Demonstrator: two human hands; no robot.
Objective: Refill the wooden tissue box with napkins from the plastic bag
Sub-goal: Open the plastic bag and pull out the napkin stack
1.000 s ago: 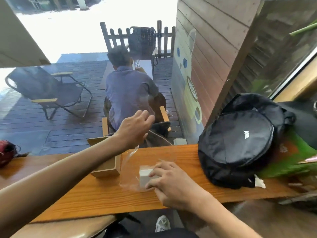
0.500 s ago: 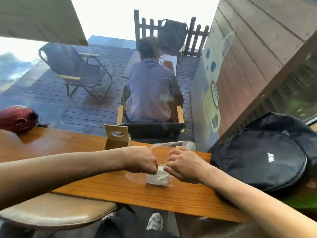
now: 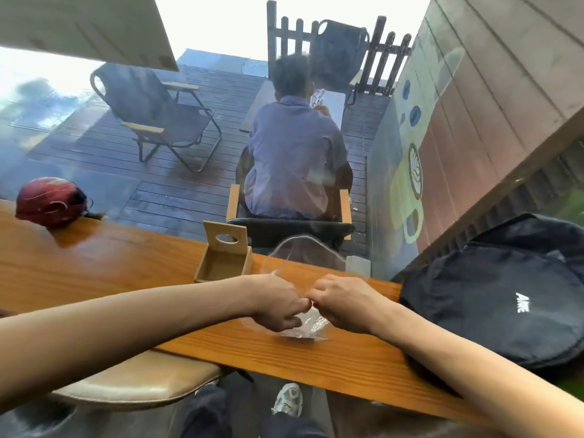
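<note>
Long wooden surface. Black backpack at right, white logo, lettering unreadable. Red helmet far left. Wooden tissue box open, lid upright, just beyond hands. Left hand and right hand, each grip pinched shut on clear plastic bag, knuckles touching; napkins indistinct inside.
</note>
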